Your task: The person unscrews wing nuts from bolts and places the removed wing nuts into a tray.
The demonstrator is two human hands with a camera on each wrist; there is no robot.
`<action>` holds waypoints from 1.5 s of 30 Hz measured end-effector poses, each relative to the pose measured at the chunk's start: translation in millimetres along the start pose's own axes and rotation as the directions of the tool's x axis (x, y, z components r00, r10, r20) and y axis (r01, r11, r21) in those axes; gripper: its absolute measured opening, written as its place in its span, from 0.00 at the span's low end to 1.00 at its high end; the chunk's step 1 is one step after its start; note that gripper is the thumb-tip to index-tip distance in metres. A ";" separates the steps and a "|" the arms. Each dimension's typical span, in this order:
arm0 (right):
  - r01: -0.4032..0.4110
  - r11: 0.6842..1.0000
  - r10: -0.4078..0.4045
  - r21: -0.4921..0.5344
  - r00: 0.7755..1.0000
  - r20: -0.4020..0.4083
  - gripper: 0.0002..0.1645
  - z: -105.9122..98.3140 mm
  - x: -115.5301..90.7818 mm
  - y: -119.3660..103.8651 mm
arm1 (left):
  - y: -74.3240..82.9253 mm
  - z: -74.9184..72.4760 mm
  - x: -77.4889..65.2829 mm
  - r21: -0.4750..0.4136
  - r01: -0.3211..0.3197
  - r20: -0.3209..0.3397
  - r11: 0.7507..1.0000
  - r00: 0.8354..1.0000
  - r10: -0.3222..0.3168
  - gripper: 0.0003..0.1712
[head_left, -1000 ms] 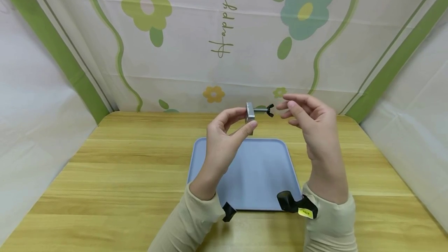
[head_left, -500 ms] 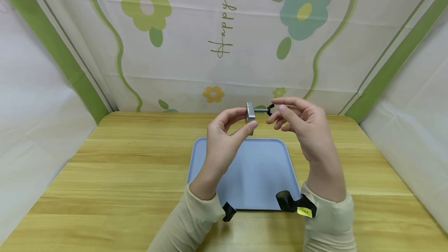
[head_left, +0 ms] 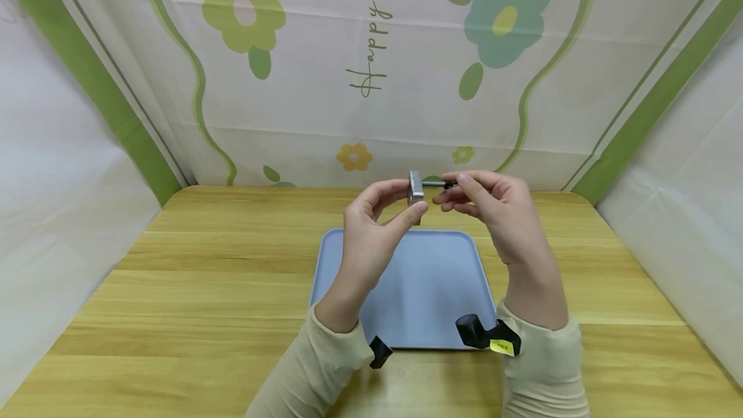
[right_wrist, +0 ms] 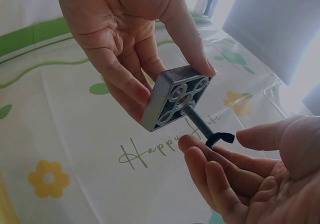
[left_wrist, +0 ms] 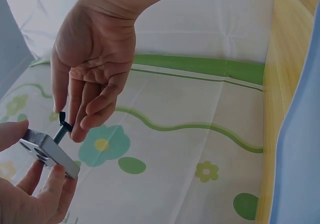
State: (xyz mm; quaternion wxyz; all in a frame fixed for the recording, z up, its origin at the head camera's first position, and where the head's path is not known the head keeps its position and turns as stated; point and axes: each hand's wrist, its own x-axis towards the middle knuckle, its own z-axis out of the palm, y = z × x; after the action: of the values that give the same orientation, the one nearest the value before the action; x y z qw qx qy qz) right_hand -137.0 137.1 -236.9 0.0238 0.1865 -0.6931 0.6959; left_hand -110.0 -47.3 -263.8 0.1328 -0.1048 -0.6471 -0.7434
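My left hand grips a small square metal block by its edges, thumb on one side and fingers on the other. In the right wrist view the block shows a face with several round holes. A threaded wing screw stands out from the middle of that face, its black wings at the free end. My right hand has its thumb and fingers about these wings, pinching them lightly. How deep the screw sits in the block is hidden.
Below the hands a light blue tray lies on the wooden table. A white cloth with printed flowers hangs behind the table, and pale sheets flank it. Black wrist mounts sit at the sleeves.
My right hand has moved left and slightly down to the screw's wings, its thumb and fingers coming round them. My left hand and the block have stayed put.
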 end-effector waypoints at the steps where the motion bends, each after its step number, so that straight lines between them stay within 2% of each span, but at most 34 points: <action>1: -0.004 1.000 0.004 0.004 1.000 0.000 0.11 0.1 0.1 0.3 | -0.2 -0.1 -0.1 0.000 0.001 0.001 1.000 1.000 -0.001 0.19; 13: 0.057 0.997 -0.059 0.059 0.998 0.029 0.12 -0.8 -0.6 3.7 | 0.1 -0.3 -0.2 -0.010 0.013 0.004 1.000 1.000 -0.013 0.19; 18: 0.088 0.996 -0.088 0.036 0.996 0.021 0.13 0.3 -0.6 3.9 | 0.5 -0.4 -0.6 -0.007 0.014 0.005 1.000 1.000 -0.014 0.19; 23: 0.082 0.997 -0.082 -0.009 0.997 0.002 0.13 1.7 -0.9 2.1 | 0.0 -0.9 -0.5 -0.005 0.012 0.006 1.000 1.000 -0.012 0.19; 27: 0.091 0.996 -0.091 -0.006 0.996 0.001 0.14 1.5 -1.4 1.8 | -0.7 -1.5 0.1 -0.006 0.007 0.004 1.000 1.000 -0.007 0.19; 32: 0.121 0.993 -0.120 0.010 0.990 -0.069 0.14 0.5 -3.6 1.1 | -0.5 -1.8 0.1 -0.002 0.007 -0.001 1.000 1.000 -0.007 0.19; 38: 0.202 0.978 -0.186 0.060 0.962 -0.200 0.10 1.1 -6.0 -2.6 | -0.4 -1.7 0.5 0.000 0.011 -0.005 1.000 1.000 -0.011 0.19; 41: 0.222 0.973 -0.206 0.062 0.958 -0.198 0.09 2.2 -7.2 -5.2 | -0.4 -1.8 0.7 0.001 0.010 -0.005 1.000 1.000 -0.010 0.19; 45: 0.196 0.980 -0.189 0.039 0.972 -0.141 0.09 3.5 -8.8 -7.9 | -0.9 -2.1 1.1 0.005 0.008 -0.003 1.000 1.000 -0.008 0.19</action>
State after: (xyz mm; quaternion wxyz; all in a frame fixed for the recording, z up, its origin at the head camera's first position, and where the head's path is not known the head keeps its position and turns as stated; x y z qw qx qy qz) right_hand -125.8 136.1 -232.0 0.1338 0.2052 -0.6500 0.7194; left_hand -111.2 -49.3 -264.6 0.1312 -0.1007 -0.6492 -0.7424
